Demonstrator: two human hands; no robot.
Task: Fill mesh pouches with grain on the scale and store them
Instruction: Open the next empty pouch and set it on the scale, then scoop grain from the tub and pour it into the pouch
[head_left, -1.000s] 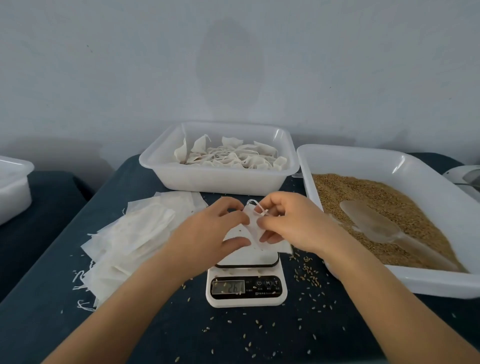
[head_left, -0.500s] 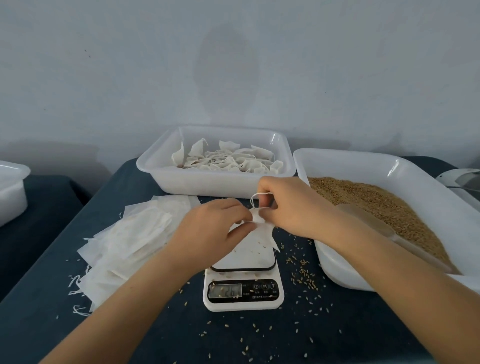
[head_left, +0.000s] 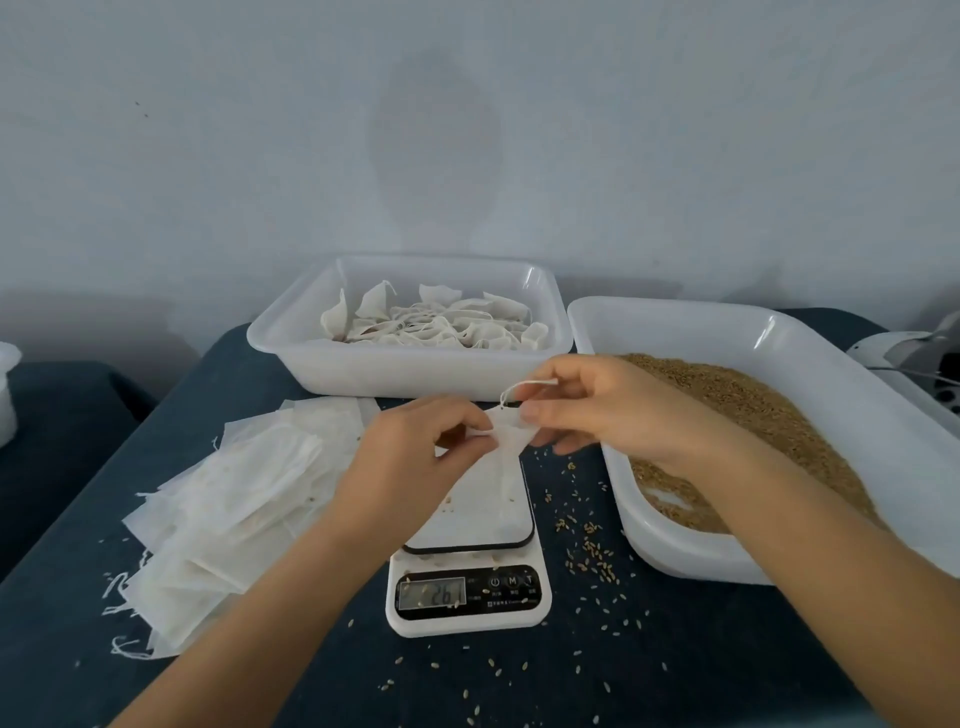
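A white mesh pouch (head_left: 506, 457) stands on the white scale (head_left: 470, 571), whose display reads about 26. My left hand (head_left: 415, 457) pinches the pouch's gathered neck from the left. My right hand (head_left: 597, 405) pinches the pouch's drawstring (head_left: 524, 387) just above and to the right of the neck, with the string drawn taut. The tray of brown grain (head_left: 753, 405) lies to the right, under my right forearm.
A pile of flat unfilled pouches (head_left: 244, 493) lies left of the scale. A white bin (head_left: 405, 364) holding several filled pouches stands behind the scale. Loose grains are scattered on the dark cloth (head_left: 587, 545). Another white container (head_left: 8, 389) sits at the far left.
The right hand has drawn the string up and to the right, cinching the pouch's neck. The left hand has kept its pinch on the neck. The scoop in the grain is now hidden.
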